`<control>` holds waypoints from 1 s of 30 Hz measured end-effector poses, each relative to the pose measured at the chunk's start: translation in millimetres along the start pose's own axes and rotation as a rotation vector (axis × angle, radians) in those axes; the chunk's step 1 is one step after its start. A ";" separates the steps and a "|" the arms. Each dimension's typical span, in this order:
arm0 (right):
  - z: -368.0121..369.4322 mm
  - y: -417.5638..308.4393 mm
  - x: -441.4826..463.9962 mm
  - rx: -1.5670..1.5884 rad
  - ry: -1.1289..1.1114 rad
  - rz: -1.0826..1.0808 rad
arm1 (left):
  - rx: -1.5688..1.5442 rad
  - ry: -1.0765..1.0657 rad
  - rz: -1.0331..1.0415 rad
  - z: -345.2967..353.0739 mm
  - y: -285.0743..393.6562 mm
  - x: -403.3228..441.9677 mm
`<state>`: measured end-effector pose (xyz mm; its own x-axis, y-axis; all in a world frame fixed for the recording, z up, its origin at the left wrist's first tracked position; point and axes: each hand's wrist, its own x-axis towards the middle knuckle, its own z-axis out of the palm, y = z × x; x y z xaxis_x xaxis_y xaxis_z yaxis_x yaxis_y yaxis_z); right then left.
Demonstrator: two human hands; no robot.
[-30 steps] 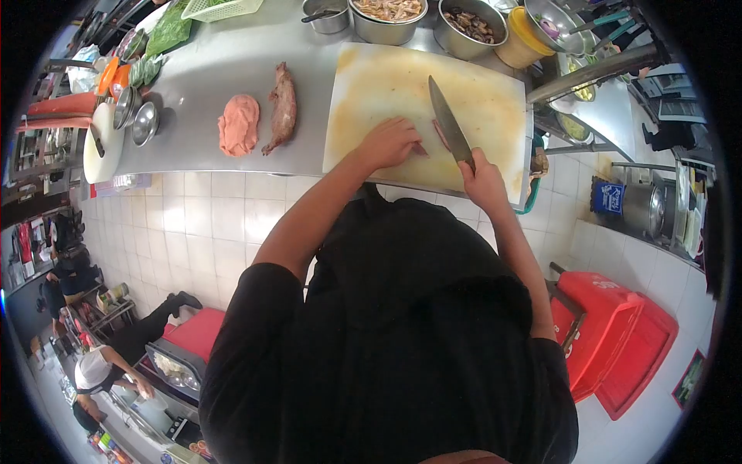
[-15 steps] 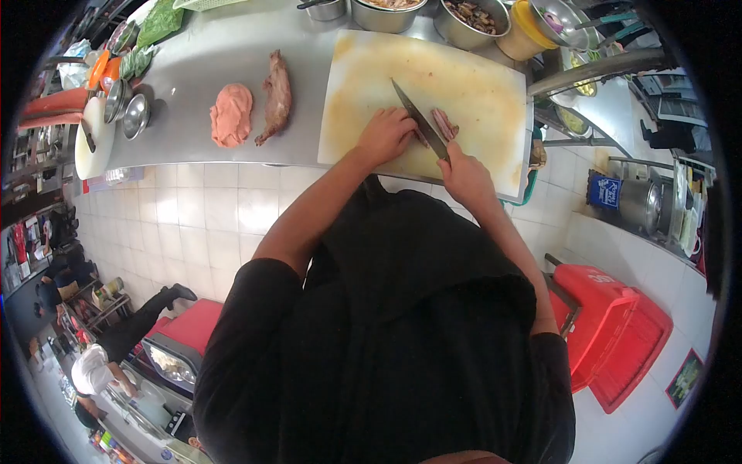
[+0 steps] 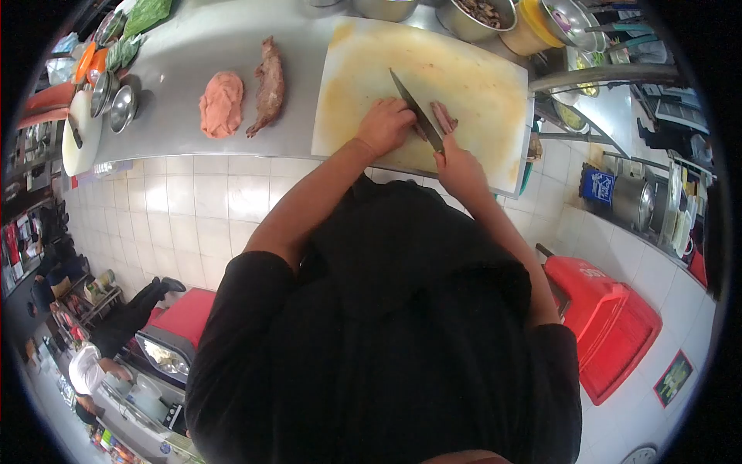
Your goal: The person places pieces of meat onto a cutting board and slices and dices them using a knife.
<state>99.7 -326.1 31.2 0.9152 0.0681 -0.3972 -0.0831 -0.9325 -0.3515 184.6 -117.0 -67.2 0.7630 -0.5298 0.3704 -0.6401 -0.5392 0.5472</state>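
Note:
On the white cutting board (image 3: 348, 85), my right hand (image 3: 457, 161) grips the handle of a large knife (image 3: 416, 108), whose blade points up and left. Close to the blade's left side, my left hand (image 3: 386, 126) has its fingers curled down on a small piece of meat, mostly hidden under them. Just right of the blade lie cut strips of meat (image 3: 444, 117). Left of the board, a long browned piece of meat (image 3: 269, 87) and a pink mass of ground meat (image 3: 222, 105) rest on the steel table (image 3: 174, 77).
Metal pots (image 3: 478, 23) and a yellow container (image 3: 530, 29) stand behind the board. Small steel bowls (image 3: 123, 108) and a round white board (image 3: 81, 139) are at the left. A red bin (image 3: 599, 317) is at the lower right. Another person (image 3: 86, 370) works at the lower left.
Both hands and the knife have shifted left since the first frame, and the blade now lies against the left hand's piece. More cut meat shows right of the blade. The view has shifted too.

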 end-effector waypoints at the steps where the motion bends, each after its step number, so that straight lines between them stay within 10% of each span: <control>1: 8.7 5.0 3.9 0.018 0.026 -0.015 | 0.013 -0.012 -0.001 1.3 -1.0 0.2; 30: 11.9 3.5 11.4 0.204 0.213 -0.036 | -0.042 0.032 0.010 -1.4 -2.5 2.0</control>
<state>105.2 -324.4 15.3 0.9793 0.0035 -0.2025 -0.1075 -0.8386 -0.5340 187.9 -115.8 -66.7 0.7593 -0.5137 0.3996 -0.6442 -0.5058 0.5737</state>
